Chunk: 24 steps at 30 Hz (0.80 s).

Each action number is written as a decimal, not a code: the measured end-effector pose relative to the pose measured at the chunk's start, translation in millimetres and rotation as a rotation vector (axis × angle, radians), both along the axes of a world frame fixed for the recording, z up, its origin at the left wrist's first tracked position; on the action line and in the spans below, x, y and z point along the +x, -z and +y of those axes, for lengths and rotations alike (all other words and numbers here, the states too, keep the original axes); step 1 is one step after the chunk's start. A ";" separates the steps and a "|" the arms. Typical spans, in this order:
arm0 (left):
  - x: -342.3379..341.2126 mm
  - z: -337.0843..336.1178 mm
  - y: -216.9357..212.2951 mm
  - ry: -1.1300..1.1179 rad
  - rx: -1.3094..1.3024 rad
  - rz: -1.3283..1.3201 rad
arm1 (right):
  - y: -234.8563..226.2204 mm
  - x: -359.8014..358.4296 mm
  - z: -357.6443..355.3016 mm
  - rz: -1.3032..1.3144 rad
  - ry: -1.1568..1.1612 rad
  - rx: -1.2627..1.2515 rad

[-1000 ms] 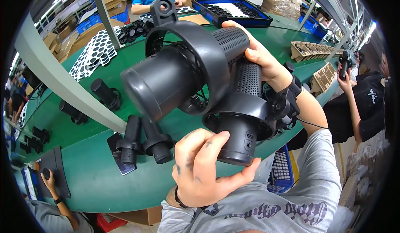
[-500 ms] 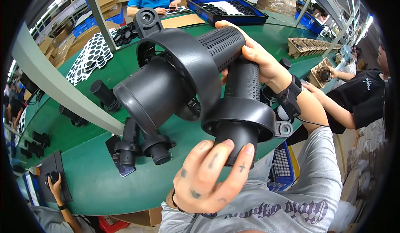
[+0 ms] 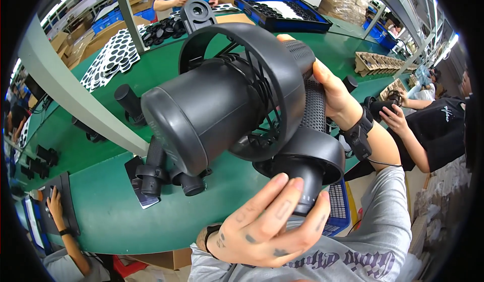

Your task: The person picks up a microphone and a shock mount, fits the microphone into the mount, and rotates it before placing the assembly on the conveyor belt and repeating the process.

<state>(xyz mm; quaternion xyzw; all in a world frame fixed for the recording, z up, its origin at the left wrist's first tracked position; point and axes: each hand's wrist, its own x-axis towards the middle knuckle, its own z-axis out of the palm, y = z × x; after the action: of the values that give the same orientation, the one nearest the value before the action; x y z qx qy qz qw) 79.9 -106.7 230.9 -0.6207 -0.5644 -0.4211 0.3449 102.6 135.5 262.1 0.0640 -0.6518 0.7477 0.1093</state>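
Two black microphones with ring-shaped shock mounts are held up over the bench. My right hand (image 3: 339, 94) is closed around their perforated grille ends. The upper microphone (image 3: 209, 108) points its smooth, rounded end toward the lower left, and its mount's bracket (image 3: 197, 13) sticks up at the back. Below it, the lower microphone (image 3: 318, 148) tilts downward. My left hand (image 3: 275, 226) has its fingers closed on the smooth bottom end of this lower one, where a row of small marks shows. The right fingers are mostly hidden behind the grilles.
Two more microphones (image 3: 153, 170) lie on the green bench (image 3: 106, 211), beside a dark flat sheet (image 3: 132, 168). A grey post (image 3: 83, 93) rises at left. Further off are dot-sticker sheets (image 3: 108, 60), a black tray (image 3: 282, 12) and cardboard holders (image 3: 385, 64). Co-workers sit around; one handles a black microphone (image 3: 380, 106).
Both held microphones have shifted right, and the upper one has come nearer, its smooth end larger in view. My left hand has moved right with the lower microphone.
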 end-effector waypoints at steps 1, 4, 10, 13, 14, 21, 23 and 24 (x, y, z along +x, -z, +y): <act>-1.1 -1.0 -2.6 0.061 -0.012 -0.023 | 0.0 0.4 -1.3 -0.007 -0.001 -0.005; -3.4 -5.2 -7.5 0.212 -0.089 -0.076 | 2.4 0.6 -5.9 -0.039 0.002 -0.076; -11.1 3.2 -3.9 0.385 -0.026 0.151 | 6.5 -2.4 -4.5 -0.036 -0.092 -0.105; -6.9 2.7 -2.3 0.425 -0.016 0.132 | 8.4 -2.1 -8.7 -0.043 -0.116 -0.139; -5.4 2.5 -2.5 0.441 -0.019 0.140 | 8.9 -1.8 -10.2 -0.046 -0.122 -0.155; 0.9 5.1 1.2 0.454 -0.008 0.132 | 18.1 -5.0 -10.1 -0.089 -0.131 -0.222; 0.8 5.2 -0.6 0.474 -0.005 0.135 | 20.7 -4.8 -9.4 -0.114 -0.143 -0.245; -0.8 6.2 -2.9 0.473 -0.005 0.133 | 22.2 -3.9 -9.6 -0.145 -0.120 -0.280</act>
<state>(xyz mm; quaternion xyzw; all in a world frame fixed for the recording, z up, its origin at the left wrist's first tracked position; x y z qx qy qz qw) 79.1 -100.4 233.8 -0.7627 -0.3804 -0.4471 0.2715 98.6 125.8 239.9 0.0325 -0.5423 0.8392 0.0249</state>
